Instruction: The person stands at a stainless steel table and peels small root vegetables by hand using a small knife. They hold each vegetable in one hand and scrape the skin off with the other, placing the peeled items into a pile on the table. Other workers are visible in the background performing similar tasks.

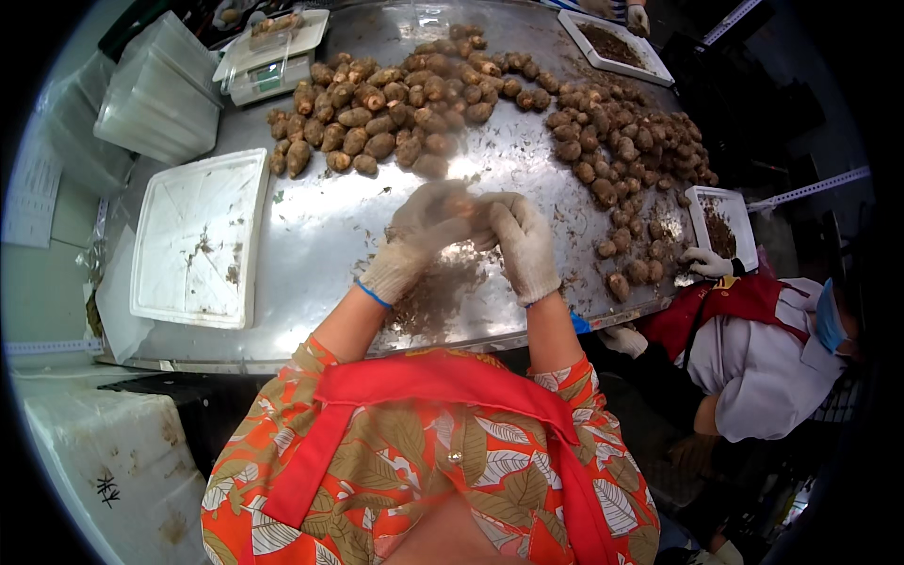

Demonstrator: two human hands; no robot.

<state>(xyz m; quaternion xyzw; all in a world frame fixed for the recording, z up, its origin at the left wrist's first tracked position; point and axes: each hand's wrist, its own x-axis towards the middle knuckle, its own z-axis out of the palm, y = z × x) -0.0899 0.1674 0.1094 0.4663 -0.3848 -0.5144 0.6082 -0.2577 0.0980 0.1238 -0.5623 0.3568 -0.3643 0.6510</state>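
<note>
My left hand (pixel 424 229), in a soiled knitted work glove, is closed around a brown taro corm (pixel 459 206) with a reddish cut or peeled end; a blurred smear in the view partly hides it. My right hand (pixel 519 236), gloved the same way, meets the left one at the corm, its fingers bent against it; whether it grips a separate thing cannot be told. Beyond my hands lies a large heap of taro corms (pixel 381 106) on the metal table (pixel 318 226). Dry root fibres and soil lie beneath my wrists.
A white foam lid (pixel 198 240) and stacked clear plastic containers (pixel 166 92) are at left, near a scale (pixel 272 70). Another taro heap (pixel 628 141) is at right, with debris trays (pixel 614 46) (pixel 724 226). A masked co-worker (pixel 748 346) stands right; another gloved hand (pixel 638 21) is at the far edge.
</note>
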